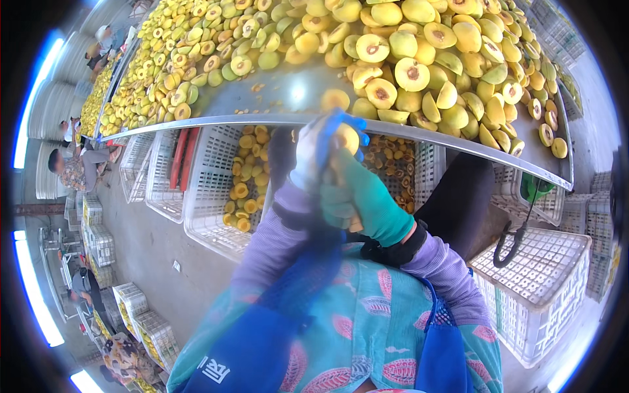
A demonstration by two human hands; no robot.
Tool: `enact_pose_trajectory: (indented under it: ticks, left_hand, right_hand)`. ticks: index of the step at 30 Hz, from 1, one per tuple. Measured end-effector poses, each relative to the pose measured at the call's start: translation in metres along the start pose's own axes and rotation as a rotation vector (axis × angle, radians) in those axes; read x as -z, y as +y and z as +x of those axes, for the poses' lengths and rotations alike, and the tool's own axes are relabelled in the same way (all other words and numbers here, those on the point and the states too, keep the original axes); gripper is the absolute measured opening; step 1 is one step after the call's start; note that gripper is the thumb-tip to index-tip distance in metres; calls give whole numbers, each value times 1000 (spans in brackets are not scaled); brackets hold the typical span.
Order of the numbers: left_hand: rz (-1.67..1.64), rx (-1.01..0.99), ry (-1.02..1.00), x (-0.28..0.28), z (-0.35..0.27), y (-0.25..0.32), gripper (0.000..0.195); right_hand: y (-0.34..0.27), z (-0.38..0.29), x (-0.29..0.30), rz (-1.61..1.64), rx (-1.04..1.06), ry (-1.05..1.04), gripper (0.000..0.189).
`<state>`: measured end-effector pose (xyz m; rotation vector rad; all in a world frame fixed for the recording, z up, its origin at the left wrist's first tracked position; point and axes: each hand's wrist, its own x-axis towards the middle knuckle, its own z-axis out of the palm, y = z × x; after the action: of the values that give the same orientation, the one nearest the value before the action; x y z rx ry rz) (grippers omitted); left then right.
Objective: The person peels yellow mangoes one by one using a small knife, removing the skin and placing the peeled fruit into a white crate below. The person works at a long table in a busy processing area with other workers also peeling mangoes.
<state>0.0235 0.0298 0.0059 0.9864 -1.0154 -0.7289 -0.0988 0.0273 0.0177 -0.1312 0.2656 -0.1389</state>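
Note:
My left hand (319, 147), in a white glove with blue coating, is raised at the near rim of a metal table (295, 100). Its fingers curl around a yellow peach half (348, 139). Close against it, my right hand (371, 196) in a green glove is closed around a tool with a wooden handle (355, 225). The tool's working end is hidden behind the gloves and the fruit. Beyond the hands, halved yellow peaches (413, 74), many with stones showing, are heaped on the table. One blurred half (335, 99) lies just past my left fingers.
Beneath the table edge, one white plastic crate (206, 196) holds hollowed peach halves (241, 190); another holds small brownish pieces (393, 157). Red bars (181, 159) lie across a crate further left. An upturned crate (535, 265) stands at right, near a hanging black hook (508, 245). Other people sit at far left.

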Motion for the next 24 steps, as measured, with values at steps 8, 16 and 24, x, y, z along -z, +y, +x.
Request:
enact_pose_trajectory:
  ticks: [8,16,24]
  left_hand:
    - [988,366,163,112,7,66,22]
    - [1395,225,-728,38,115,-42,47]
    - [340,70,-257,30,43,13,18]
  right_hand:
    - [-12,-15,43,249,31,-193,36]
    - [-10,9,62,-623,471,256,19]
    - [-14,25,24,-2260,1370,758,21]
